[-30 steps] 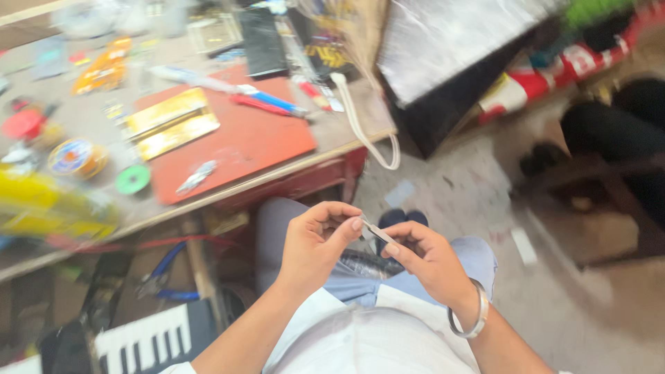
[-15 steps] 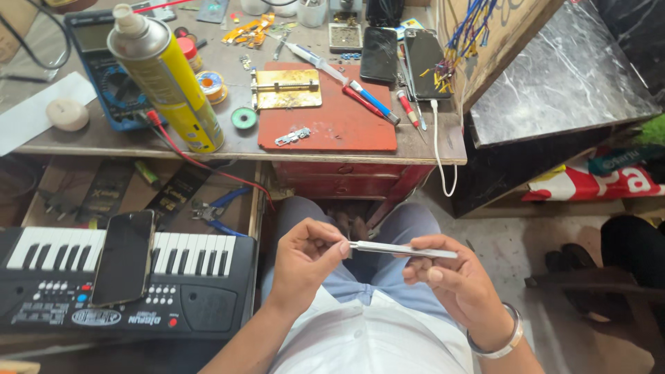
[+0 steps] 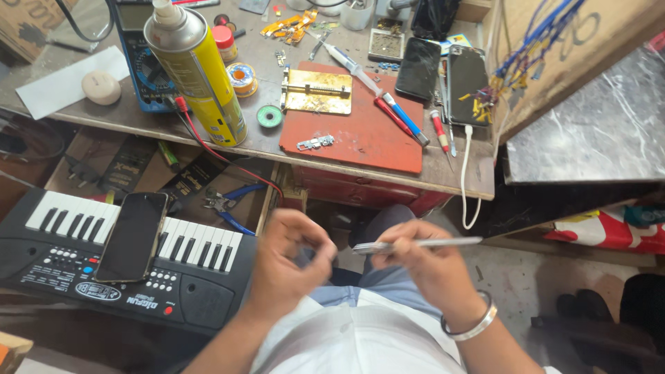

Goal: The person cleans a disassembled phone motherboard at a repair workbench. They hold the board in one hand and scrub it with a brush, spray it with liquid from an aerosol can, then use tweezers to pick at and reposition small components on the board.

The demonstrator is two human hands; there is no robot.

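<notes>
Three phones [image 3: 132, 237], two screwdrivers [image 3: 397, 118], one spray can [image 3: 196, 71], one keyboard [image 3: 111, 260], one tweezers [image 3: 415, 244]

Both forearms reach forward from bottom of view, hands meeting over lap. Left hand [image 3: 287, 260] blurred, fingers curled inward, thumb and fingertips pinched together, near right hand but apart from it. Right hand [image 3: 422, 266] knuckles up, fingers closed around thin silver tool [image 3: 415, 244] lying level across them. Silver bangle [image 3: 474, 324] round right wrist. Left wrist bare.
</notes>
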